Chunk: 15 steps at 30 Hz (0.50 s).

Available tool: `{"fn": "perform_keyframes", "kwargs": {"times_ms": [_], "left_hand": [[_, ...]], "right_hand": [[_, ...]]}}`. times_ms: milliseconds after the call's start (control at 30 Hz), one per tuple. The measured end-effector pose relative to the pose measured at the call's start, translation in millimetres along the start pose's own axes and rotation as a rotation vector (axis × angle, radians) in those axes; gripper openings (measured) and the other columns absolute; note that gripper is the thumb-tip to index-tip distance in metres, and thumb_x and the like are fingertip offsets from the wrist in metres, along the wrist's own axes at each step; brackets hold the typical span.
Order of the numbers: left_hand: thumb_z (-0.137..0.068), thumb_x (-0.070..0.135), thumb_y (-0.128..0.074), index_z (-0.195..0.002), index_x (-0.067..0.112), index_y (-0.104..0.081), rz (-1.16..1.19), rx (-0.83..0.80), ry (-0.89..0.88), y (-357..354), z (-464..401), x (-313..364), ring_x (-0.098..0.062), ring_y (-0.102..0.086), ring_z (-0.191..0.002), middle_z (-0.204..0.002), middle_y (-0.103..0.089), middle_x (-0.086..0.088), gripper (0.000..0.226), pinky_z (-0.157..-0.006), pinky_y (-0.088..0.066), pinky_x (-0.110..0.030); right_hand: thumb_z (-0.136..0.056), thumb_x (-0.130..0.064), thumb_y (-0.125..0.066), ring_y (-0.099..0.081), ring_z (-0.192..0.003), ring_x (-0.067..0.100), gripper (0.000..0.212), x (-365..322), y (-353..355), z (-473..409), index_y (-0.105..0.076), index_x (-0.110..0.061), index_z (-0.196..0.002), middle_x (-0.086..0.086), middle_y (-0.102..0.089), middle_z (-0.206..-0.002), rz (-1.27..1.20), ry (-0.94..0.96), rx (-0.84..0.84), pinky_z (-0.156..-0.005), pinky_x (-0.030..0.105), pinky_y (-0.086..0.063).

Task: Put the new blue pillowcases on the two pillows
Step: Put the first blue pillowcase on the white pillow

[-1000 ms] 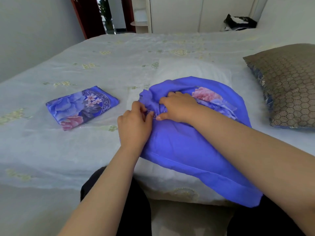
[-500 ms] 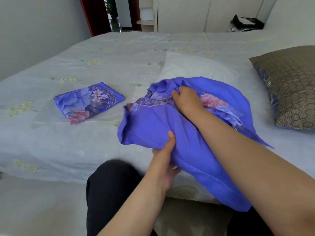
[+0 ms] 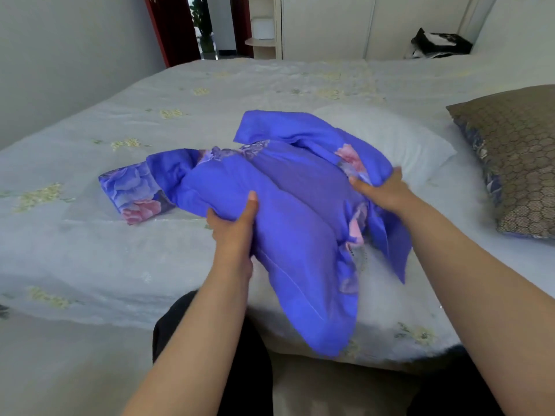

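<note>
At the far left, a red door frame (image 3: 162, 28) stands past the grey wall, with a green plant (image 3: 204, 22) seen through the opening. The bed (image 3: 90, 250), covered in a pale sheet with small yellow-green flower prints, fills most of the view.

On the left part of the bed lies a folded pillowcase (image 3: 132, 190), blue with pink and lilac flowers, its right edge hidden under the loose fabric beside it. No writing or label can be read on it or anywhere else.

In the middle, the left hand (image 3: 232, 226) grips the open blue pillowcase (image 3: 294, 235), thumb on top and fingers curled beneath the cloth. The bunched fabric hangs down over the near edge of the bed. The right hand (image 3: 384, 192) pinches the pillowcase's right side near a pink flower print, fingers tucked into the folds.

Behind the pillowcase lies a white bare pillow (image 3: 399, 139), partly covered by the blue cloth. To the right rests a brown pillow (image 3: 516, 157) with a honeycomb pattern. Far right, a black and white bundle (image 3: 435, 45) sits beyond the bed.
</note>
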<state>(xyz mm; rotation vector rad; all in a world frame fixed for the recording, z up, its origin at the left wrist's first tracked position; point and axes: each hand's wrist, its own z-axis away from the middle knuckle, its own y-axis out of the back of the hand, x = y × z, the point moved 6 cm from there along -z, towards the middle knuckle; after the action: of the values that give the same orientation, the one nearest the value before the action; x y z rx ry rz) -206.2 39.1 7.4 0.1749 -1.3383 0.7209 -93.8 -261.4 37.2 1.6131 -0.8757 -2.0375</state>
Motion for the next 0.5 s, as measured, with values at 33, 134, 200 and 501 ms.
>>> {"fn": "perform_keyframes", "kwargs": {"times_ms": [33, 134, 200, 501], "left_hand": [[-0.037, 0.07, -0.08, -0.141, 0.044, -0.02, -0.06, 0.012, -0.025, -3, 10, -6, -0.017, -0.05, -0.123, -0.143, -0.039, 0.015, 0.123, -0.099, -0.045, -0.049], [-0.04, 0.065, -0.08, -0.145, 0.047, -0.006, -0.123, 0.007, -0.053, -18, 24, -17, -0.017, -0.038, -0.133, -0.152, -0.021, 0.013, 0.13, -0.105, -0.039, -0.047], [-0.056, 0.046, -0.083, -0.148, 0.041, 0.0, -0.125, -0.019, -0.075, -27, 23, -11, -0.016, -0.036, -0.135, -0.154, -0.018, 0.009, 0.124, -0.109, -0.035, -0.045], [-0.073, 0.022, -0.068, -0.147, 0.022, -0.027, -0.678, -0.381, -0.351, 2, -50, 118, -0.005, -0.048, -0.11, -0.125, -0.05, 0.011, 0.084, -0.082, -0.042, -0.01]], "right_hand": [[-0.066, -0.068, -0.068, -0.039, -0.133, 0.027, 0.116, 13, -10, -3, -0.017, -0.003, -0.147, 0.014, -0.033, -0.149, -0.117, -0.041, -0.038, -0.104, 0.034, -0.035], [-0.061, -0.066, -0.069, -0.059, -0.099, 0.022, 0.086, 24, -21, -10, -0.055, -0.002, -0.116, 0.012, -0.061, -0.113, -0.292, -0.011, 0.063, -0.079, 0.032, -0.045], [-0.075, -0.047, -0.071, -0.062, -0.094, 0.026, 0.057, 15, -17, -9, -0.062, 0.0, -0.106, 0.015, -0.066, -0.105, -0.352, 0.042, 0.142, -0.076, 0.034, -0.046], [-0.085, -0.046, -0.06, -0.062, -0.097, 0.033, 0.037, -54, -9, 128, -0.064, -0.014, -0.105, 0.014, -0.069, -0.103, -0.075, 0.421, 0.249, -0.071, 0.034, -0.045]]}}
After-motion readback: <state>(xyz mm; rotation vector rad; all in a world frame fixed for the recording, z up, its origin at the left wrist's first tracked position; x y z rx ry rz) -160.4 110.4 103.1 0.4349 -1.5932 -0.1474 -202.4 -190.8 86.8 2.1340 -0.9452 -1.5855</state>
